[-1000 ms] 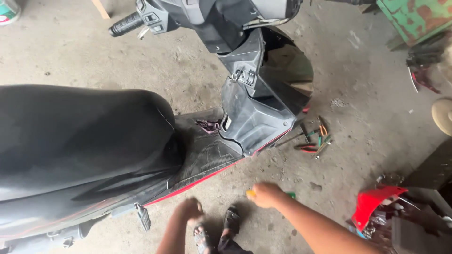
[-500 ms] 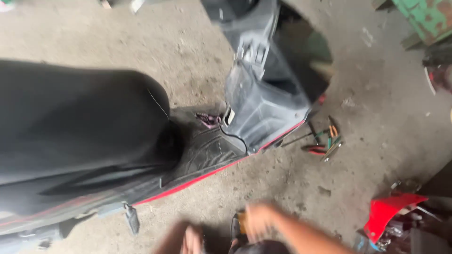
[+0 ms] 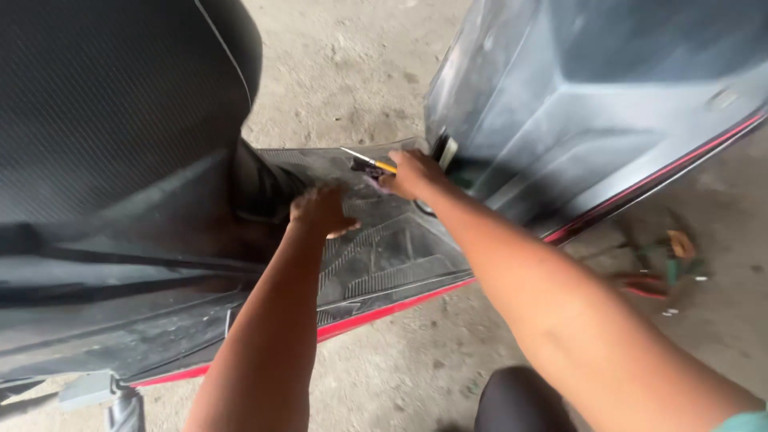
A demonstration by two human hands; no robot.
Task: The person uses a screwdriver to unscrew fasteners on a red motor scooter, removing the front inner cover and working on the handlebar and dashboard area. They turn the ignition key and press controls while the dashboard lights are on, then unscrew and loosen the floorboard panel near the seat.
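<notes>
A black scooter fills the view, with its ribbed footboard (image 3: 384,256) in the middle and a red trim line along its near edge. My right hand (image 3: 412,174) is closed around a screwdriver (image 3: 370,162) with a yellow and black handle, its thin shaft pointing left over the footboard. My left hand (image 3: 320,210) rests fingers-down on the footboard just below and left of the tool, at the foot of the seat (image 3: 120,104). Whether it holds anything I cannot tell.
The scooter's dark front leg shield (image 3: 592,112) rises at the right. Several hand tools with red and green grips (image 3: 664,268) lie on the concrete floor (image 3: 416,360) at the right. A footpeg (image 3: 120,400) sticks out at bottom left. My knee (image 3: 520,400) is at the bottom.
The view has closed in on the scooter. Both hands have risen from near the floor to the footboard, the right one carrying the screwdriver.
</notes>
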